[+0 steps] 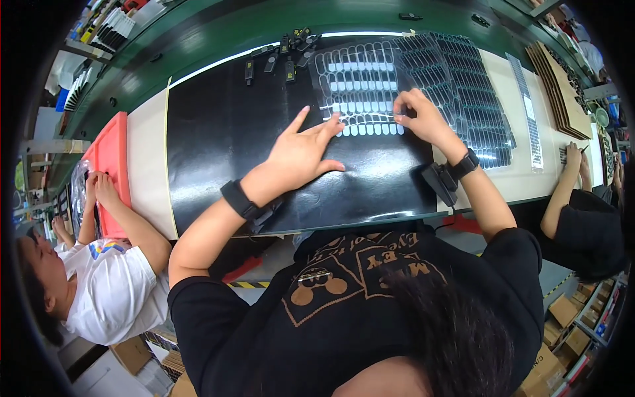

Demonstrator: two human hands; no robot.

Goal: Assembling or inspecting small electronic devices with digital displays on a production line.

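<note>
Sheet lies on the black mat's right half, on a green bench. It is clear, oval-outlined, with rows of white tabs. Left hand, fingers splayed, touches its near left corner; right hand's thumb and forefinger nearly meet, grip unclear. Glossy mat stretches leftward; devices line its far edge.

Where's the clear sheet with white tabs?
Head view, upper half, just right of centre: the clear sheet lies on the black mat, right of the small black devices, left hand and right hand at its near edge.
</note>
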